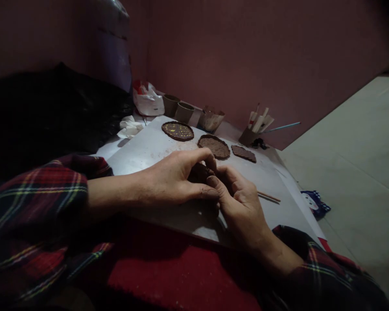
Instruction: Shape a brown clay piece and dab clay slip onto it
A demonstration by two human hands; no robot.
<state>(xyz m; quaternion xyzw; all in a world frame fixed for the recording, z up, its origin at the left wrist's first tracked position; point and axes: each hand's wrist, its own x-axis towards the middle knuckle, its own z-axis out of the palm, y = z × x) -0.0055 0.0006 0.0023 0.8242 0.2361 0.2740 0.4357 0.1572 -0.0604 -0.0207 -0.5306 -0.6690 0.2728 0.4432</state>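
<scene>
My left hand and my right hand meet at the near part of the white board. Between my curled fingers and thumbs is a dark brown lump of clay, mostly hidden by the hands. Brown smears mark both thumbs. Just beyond my hands lies a round brown clay slab with a raised rim. To its left is another round slab, dotted with yellow. A small rectangular brown slab lies to the right.
A thin wooden stick lies right of my right hand. Along the back stand two cardboard-like cups, a brown-stained container and a holder of brushes and sticks. Crumpled tissue and a white plastic bag are back left.
</scene>
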